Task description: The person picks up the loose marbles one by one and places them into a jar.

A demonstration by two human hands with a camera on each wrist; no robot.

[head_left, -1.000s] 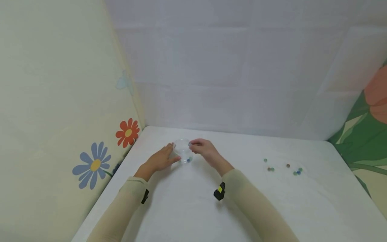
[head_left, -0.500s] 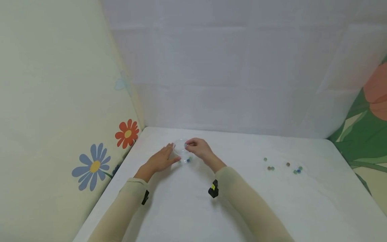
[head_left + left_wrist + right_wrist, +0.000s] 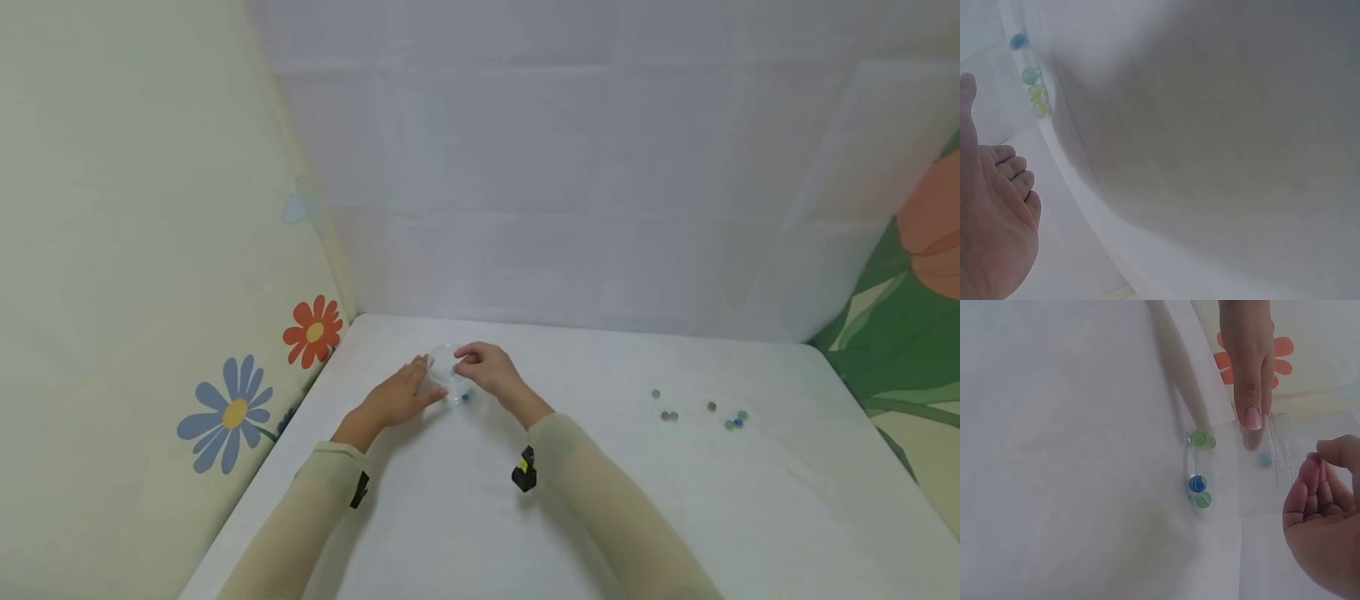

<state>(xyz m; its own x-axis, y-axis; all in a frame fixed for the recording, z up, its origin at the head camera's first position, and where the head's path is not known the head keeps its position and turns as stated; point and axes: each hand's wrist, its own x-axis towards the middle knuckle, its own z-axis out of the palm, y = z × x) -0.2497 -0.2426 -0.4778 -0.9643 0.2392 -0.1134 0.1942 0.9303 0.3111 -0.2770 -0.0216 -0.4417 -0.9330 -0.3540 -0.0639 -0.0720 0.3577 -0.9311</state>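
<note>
Since half a second ago the right hand (image 3: 486, 369) has edged left over the clear cup (image 3: 1229, 465), and its fingertips have parted from the pale blue marble (image 3: 1265, 459) they pinched — thumb and fingers now stand slightly apart, loosely curled, with nothing between them. That marble is inside the cup, below the rim, and looks blurred. The left hand (image 3: 397, 397) has its thumb and fingers spread, resting extended against the cup's side. The cup stands upright, colourless and see-through. Four glass marbles (image 3: 1197, 483) lie at its bottom, one blue and three green to yellowish — a fair count rather than a sure one, as the wall distorts the view. Well to the right, seven loose marbles (image 3: 712, 406) lie on the white table (image 3: 465, 517): four greenish, two brown, one blue.
</note>
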